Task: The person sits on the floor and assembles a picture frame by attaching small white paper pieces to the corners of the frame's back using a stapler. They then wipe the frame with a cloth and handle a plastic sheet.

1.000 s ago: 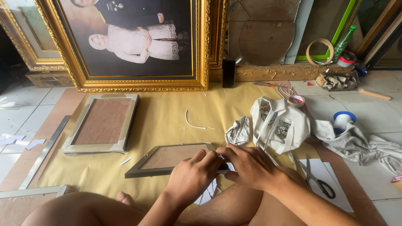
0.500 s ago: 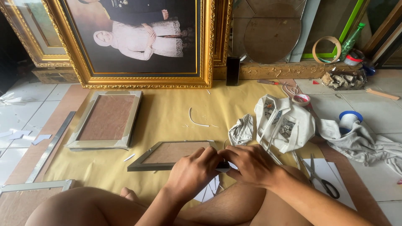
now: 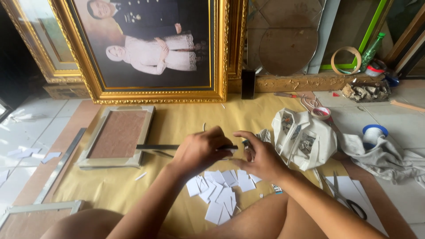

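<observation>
Pinching — left fingers (image 3: 217,144) closed on dark frame (image 3: 159,147)

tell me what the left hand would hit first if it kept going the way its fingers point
Likely the right hand: the left hand points right along the dark frame it holds on edge, and the right hand sits just past its fingertips, though depth is unclear.
</observation>
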